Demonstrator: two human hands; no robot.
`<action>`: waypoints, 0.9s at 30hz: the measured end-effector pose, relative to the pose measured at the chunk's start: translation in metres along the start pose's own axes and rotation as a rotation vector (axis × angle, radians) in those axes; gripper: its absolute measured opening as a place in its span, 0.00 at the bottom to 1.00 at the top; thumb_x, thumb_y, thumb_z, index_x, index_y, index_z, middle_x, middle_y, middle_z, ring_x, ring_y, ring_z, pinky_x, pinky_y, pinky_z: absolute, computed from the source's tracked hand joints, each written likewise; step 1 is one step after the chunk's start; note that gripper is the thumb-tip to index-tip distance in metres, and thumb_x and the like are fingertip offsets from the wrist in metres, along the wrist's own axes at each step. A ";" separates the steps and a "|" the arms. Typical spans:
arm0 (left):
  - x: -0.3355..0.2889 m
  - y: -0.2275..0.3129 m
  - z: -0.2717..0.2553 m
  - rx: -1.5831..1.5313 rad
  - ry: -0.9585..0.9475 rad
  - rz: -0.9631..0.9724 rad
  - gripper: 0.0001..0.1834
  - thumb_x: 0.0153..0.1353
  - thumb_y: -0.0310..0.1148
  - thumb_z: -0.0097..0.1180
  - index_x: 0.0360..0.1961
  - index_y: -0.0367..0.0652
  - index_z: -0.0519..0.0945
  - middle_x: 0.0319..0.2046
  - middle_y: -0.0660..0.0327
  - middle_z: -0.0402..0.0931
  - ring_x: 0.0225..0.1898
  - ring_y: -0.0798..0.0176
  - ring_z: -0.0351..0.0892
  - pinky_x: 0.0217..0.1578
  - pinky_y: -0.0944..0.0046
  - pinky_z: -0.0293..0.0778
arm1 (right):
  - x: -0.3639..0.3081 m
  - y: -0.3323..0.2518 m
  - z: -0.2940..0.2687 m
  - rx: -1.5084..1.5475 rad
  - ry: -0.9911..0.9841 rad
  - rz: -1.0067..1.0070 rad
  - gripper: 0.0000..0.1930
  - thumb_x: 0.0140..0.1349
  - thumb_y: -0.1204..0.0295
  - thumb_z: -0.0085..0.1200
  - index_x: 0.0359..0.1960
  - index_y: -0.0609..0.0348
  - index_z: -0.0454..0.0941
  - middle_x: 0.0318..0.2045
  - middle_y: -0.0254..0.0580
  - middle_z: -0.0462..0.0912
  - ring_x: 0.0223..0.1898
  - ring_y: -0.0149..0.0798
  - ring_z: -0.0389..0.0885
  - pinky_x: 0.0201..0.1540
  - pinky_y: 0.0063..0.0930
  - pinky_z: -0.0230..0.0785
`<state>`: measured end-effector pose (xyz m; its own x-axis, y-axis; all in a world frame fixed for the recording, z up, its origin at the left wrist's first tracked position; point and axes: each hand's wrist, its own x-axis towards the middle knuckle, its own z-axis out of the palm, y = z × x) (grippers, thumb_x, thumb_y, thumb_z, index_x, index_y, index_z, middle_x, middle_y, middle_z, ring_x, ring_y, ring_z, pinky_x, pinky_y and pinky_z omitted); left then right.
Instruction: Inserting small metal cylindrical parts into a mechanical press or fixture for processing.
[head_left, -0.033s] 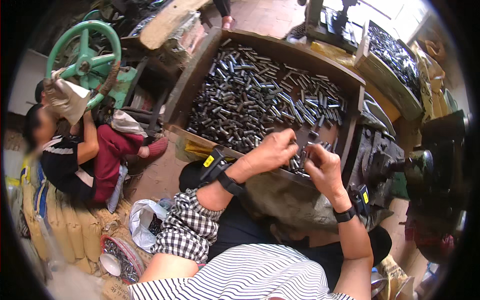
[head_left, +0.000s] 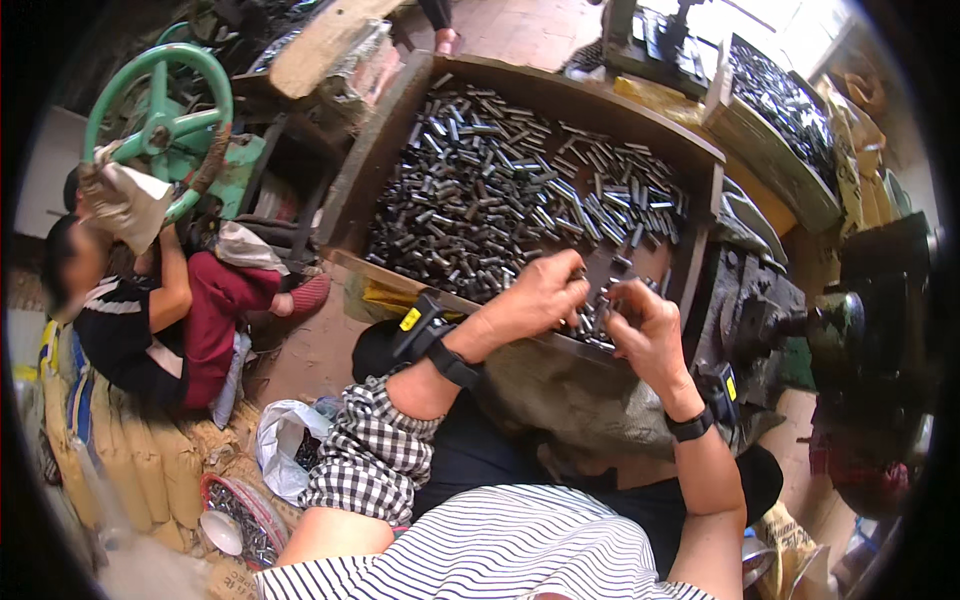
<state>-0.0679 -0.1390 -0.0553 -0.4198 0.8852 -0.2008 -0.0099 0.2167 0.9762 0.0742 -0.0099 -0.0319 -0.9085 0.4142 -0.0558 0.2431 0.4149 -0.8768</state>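
Note:
Both hands work over the near right corner of a wooden tray [head_left: 352, 190] heaped with short metal cylinders [head_left: 455, 190]. My left hand [head_left: 545, 295] is closed, its thumb and fingers pinched together just inside the near edge. Whatever is in that pinch is hidden. Close on its right is my right hand [head_left: 648, 325], fingers curled and thumb bent in toward the fingertips. A few shiny metal pieces [head_left: 592, 325] lie between the two hands, and I cannot make out whether one is in the right fingers. Each wrist wears a black strap with a small device.
A dark machine [head_left: 860, 330] stands to the right. Beyond the tray is another wooden tray [head_left: 775, 160] of metal parts. At left a person [head_left: 130, 310] sits beside a green handwheel [head_left: 155, 130]. A white plastic bag [head_left: 285, 445] and a basket of metal parts [head_left: 240, 520] stand lower left.
The view has shifted slightly, so the tray appears a little farther left and higher. My hands stay over the same corner, with the right fingers slightly repositioned.

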 end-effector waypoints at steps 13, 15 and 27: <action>0.007 0.004 0.012 -0.345 -0.016 -0.011 0.09 0.57 0.29 0.57 0.38 0.38 0.78 0.23 0.69 0.75 0.19 0.80 0.70 0.18 0.80 0.68 | -0.007 0.009 -0.022 0.538 0.129 0.166 0.05 0.54 0.83 0.49 0.32 0.65 0.72 0.23 0.36 0.76 0.29 0.27 0.81 0.24 0.18 0.69; 0.008 0.005 0.017 -0.504 0.000 -0.003 0.09 0.57 0.28 0.56 0.39 0.38 0.78 0.21 0.70 0.74 0.18 0.81 0.68 0.16 0.81 0.64 | -0.010 0.012 -0.023 0.647 0.122 0.182 0.06 0.53 0.83 0.49 0.33 0.65 0.72 0.23 0.38 0.76 0.29 0.28 0.81 0.25 0.21 0.70; 0.018 -0.003 0.021 -0.621 0.002 -0.080 0.07 0.58 0.30 0.54 0.38 0.40 0.77 0.19 0.71 0.70 0.16 0.80 0.67 0.14 0.81 0.60 | -0.011 0.026 -0.017 -0.594 0.279 -0.401 0.11 0.45 0.82 0.53 0.33 0.64 0.73 0.23 0.49 0.75 0.27 0.50 0.78 0.29 0.30 0.72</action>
<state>-0.0560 -0.1152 -0.0632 -0.3979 0.8749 -0.2759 -0.5665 0.0022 0.8240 0.0960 0.0104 -0.0463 -0.8656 0.2964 0.4035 0.1267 0.9094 -0.3962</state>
